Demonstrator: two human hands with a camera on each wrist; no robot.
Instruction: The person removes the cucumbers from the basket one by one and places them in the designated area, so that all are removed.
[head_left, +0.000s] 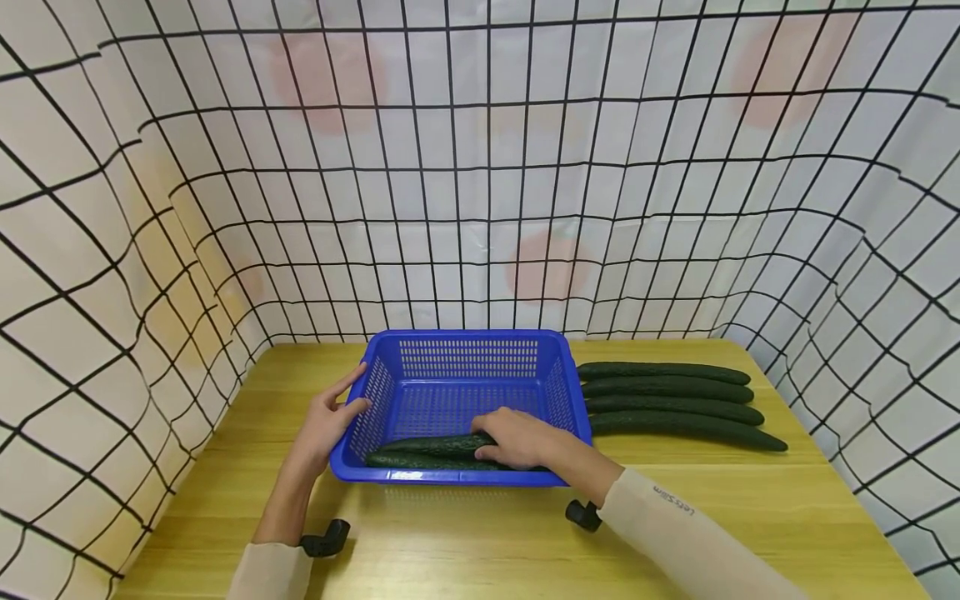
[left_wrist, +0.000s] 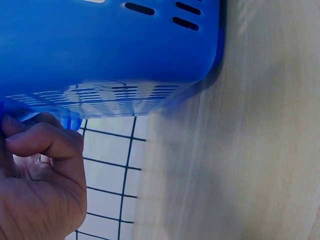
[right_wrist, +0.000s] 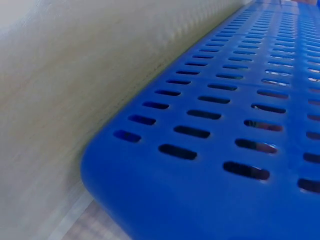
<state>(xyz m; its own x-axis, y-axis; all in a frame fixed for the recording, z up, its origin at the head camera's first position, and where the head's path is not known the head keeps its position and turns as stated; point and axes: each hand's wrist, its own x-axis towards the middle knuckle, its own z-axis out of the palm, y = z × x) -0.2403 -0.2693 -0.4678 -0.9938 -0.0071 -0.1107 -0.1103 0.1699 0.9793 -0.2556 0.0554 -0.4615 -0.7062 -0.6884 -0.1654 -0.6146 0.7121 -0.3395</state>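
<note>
A blue plastic basket [head_left: 465, 335] with slotted walls stands on the table, two dark green cucumbers lying along its near side. My left hand [head_left: 327, 427] grips the basket's left rim, thumb over the inside edge. In the left wrist view, curled fingers of that hand [left_wrist: 47, 180] meet the basket's edge. Reaching over the near right corner, my right hand [head_left: 517, 437] holds the upper cucumber [head_left: 435, 445] near its right end. The other cucumber [head_left: 427, 462] lies just in front, partly hidden by the hand. The right wrist view shows only the basket's outer wall [right_wrist: 165, 200] and the tabletop.
Several more cucumbers [head_left: 667, 386] lie side by side on the wooden table [head_left: 675, 517], right of the basket, their left ends against its wall. Black wire mesh [head_left: 487, 167] over white sheeting encloses the back and both sides.
</note>
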